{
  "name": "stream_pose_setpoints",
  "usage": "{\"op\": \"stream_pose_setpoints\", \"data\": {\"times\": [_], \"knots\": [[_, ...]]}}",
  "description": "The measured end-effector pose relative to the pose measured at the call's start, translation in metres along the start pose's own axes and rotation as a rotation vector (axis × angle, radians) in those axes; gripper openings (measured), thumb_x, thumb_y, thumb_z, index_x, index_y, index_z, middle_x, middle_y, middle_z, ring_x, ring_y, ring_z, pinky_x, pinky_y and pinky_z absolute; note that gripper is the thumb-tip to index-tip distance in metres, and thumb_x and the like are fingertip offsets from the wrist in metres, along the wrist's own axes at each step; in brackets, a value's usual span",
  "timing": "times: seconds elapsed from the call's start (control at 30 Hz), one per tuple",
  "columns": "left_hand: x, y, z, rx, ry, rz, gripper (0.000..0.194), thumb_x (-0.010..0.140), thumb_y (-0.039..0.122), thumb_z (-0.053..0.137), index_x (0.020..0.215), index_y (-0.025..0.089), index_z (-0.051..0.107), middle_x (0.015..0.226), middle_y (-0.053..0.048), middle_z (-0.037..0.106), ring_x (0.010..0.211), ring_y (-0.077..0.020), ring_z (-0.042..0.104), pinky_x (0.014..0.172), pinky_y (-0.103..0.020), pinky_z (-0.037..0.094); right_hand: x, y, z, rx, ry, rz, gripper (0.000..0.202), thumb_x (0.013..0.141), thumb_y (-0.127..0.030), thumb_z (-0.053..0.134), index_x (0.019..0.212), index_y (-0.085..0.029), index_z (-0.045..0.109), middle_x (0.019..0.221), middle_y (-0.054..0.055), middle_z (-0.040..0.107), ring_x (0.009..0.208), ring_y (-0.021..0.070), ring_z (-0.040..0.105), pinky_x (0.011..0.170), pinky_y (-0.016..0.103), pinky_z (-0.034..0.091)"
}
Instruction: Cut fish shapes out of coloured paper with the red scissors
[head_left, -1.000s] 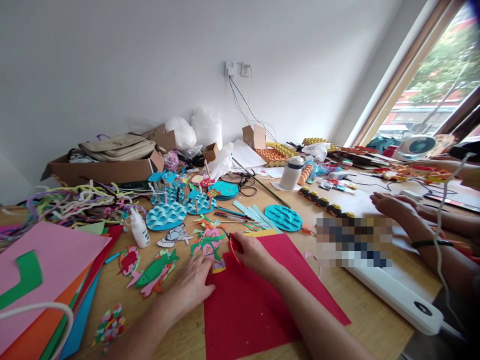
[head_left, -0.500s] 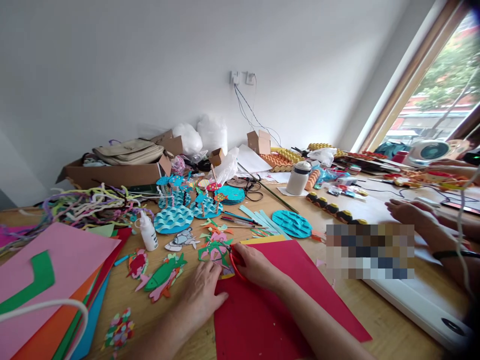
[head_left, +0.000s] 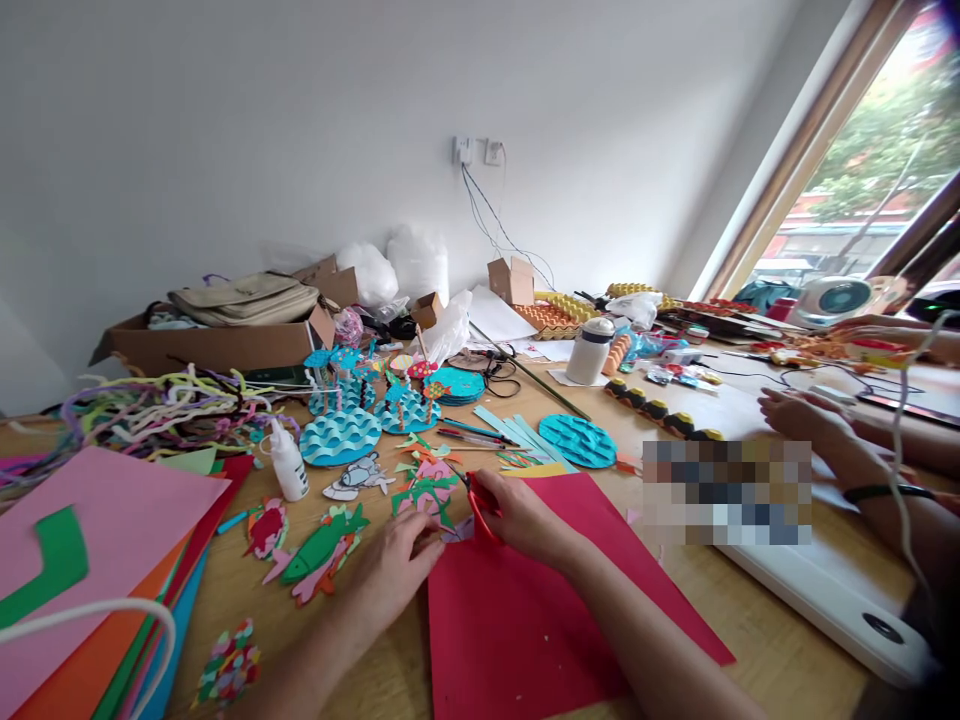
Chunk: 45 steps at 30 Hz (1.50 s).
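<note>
My right hand [head_left: 529,515] grips a pair of scissors [head_left: 484,510] with red handles, blades pointing away to the left. Low over the table, my left hand [head_left: 405,560] is curled, thumb close to the index finger. Whatever it pinches is too small to make out. A purple paper scrap [head_left: 463,528] lies between its fingertips and the scissors. Just beyond are green and pink paper cutouts [head_left: 424,497]. Under my right forearm is a large red sheet [head_left: 525,620]. A green paper fish [head_left: 319,555] and a red fish cutout [head_left: 268,528] rest left of my left hand.
Coloured sheets [head_left: 112,540] are stacked at left, with pipe cleaners [head_left: 180,415] behind. A glue bottle [head_left: 289,460], blue wavy discs [head_left: 341,437] and a white bottle [head_left: 590,352] stand farther back. At right are a co-worker's hands [head_left: 806,415] and a long white device [head_left: 825,600].
My left hand has lifted slightly and curled, its thumb drawing toward the index finger. My right hand, with the scissors, has shifted a little to the right. The view has turned slightly.
</note>
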<state>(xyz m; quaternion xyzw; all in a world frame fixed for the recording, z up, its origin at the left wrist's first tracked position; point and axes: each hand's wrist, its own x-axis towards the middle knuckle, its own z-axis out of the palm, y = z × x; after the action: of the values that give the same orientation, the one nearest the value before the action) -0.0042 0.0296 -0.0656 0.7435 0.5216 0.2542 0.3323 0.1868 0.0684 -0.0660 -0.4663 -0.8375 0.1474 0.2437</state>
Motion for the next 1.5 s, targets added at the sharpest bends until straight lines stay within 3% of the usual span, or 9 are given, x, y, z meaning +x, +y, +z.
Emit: {"op": "stream_pose_setpoints", "data": {"times": [0.2,0.37,0.7,0.83,0.97,1.03,1.13,1.23,1.5], "knots": [[-0.009,0.009,-0.003,-0.328,-0.026,-0.060,0.039,0.086,0.044,0.034,0.103,0.018,0.059,0.109,-0.007,0.065,0.107,-0.0225,0.055,0.087,-0.031,0.044,-0.001,-0.008,-0.014,0.011,0.077,-0.019,0.012,0.070,-0.007,0.047,0.070,-0.018,0.043,0.063,-0.002,0.047,0.054,0.0109,0.037,0.049,0.021,0.025],[-0.012,0.012,0.012,-0.818,-0.191,-0.203,0.037,0.070,0.034,0.064,0.103,0.017,0.062,0.095,-0.008,0.072,0.090,-0.0264,0.064,0.081,-0.037,0.046,-0.002,-0.013,-0.018,0.010,0.144,-0.015,0.014,0.070,-0.006,0.045,0.075,-0.018,0.043,0.068,0.000,0.048,0.057,0.0122,0.039,0.052,0.021,0.027],[-0.002,0.006,0.013,-0.846,-0.099,-0.316,0.036,0.062,0.033,0.070,0.092,0.015,0.064,0.070,-0.006,0.073,0.066,-0.0247,0.068,0.061,-0.035,0.050,0.011,-0.015,-0.045,-0.031,0.111,0.041,0.009,0.068,-0.011,0.051,0.073,-0.019,0.049,0.055,-0.003,0.046,0.048,0.0114,0.036,0.047,0.023,0.021],[-0.003,0.011,0.012,-0.905,-0.077,-0.341,0.038,0.066,0.032,0.068,0.099,0.016,0.060,0.076,-0.006,0.074,0.069,-0.0242,0.068,0.066,-0.037,0.051,0.014,-0.015,-0.055,-0.033,0.213,0.092,0.006,0.073,-0.016,0.049,0.078,-0.020,0.047,0.063,-0.001,0.048,0.055,0.0135,0.042,0.050,0.023,0.024],[-0.004,0.017,0.012,-0.974,-0.071,-0.335,0.037,0.071,0.032,0.063,0.104,0.017,0.058,0.077,-0.006,0.074,0.071,-0.0226,0.068,0.070,-0.035,0.051,-0.008,-0.033,-0.060,0.013,0.300,0.144,0.009,0.079,-0.026,0.045,0.074,-0.019,0.043,0.061,-0.001,0.046,0.056,0.0139,0.042,0.051,0.023,0.026],[-0.007,0.018,0.010,-1.000,-0.087,-0.328,0.033,0.074,0.033,0.061,0.101,0.016,0.059,0.080,-0.007,0.073,0.074,-0.0220,0.068,0.072,-0.034,0.050,-0.028,-0.044,-0.058,0.081,0.261,0.156,0.019,0.083,-0.031,0.041,0.068,-0.019,0.043,0.059,-0.002,0.046,0.054,0.0129,0.043,0.049,0.023,0.026],[-0.016,0.019,0.005,-1.012,-0.119,-0.325,0.027,0.077,0.037,0.057,0.093,0.015,0.061,0.087,-0.008,0.072,0.081,-0.0198,0.066,0.073,-0.029,0.049,-0.059,-0.054,-0.048,0.495,0.115,0.269,0.027,0.086,-0.036,0.037,0.067,-0.019,0.045,0.061,-0.002,0.050,0.056,0.0125,0.047,0.049,0.022,0.031],[-0.029,0.018,0.002,-0.987,-0.243,-0.337,0.029,0.079,0.039,0.054,0.095,0.016,0.060,0.087,-0.007,0.071,0.078,-0.0179,0.065,0.067,-0.028,0.048,-0.077,-0.055,-0.033,0.682,0.063,0.381,0.030,0.085,-0.039,0.039,0.063,-0.019,0.044,0.057,-0.002,0.050,0.054,0.0120,0.048,0.051,0.022,0.035],[-0.051,0.021,0.023,-0.700,-0.406,-0.451,0.025,0.068,0.032,0.063,0.085,0.016,0.056,0.067,0.000,0.065,0.045,-0.0067,0.054,0.041,-0.017,0.036,-0.072,-0.052,-0.008,0.860,0.125,0.438,0.028,0.080,-0.038,0.046,0.060,-0.019,0.043,0.054,-0.003,0.049,0.051,0.0109,0.045,0.049,0.022,0.034]]}}
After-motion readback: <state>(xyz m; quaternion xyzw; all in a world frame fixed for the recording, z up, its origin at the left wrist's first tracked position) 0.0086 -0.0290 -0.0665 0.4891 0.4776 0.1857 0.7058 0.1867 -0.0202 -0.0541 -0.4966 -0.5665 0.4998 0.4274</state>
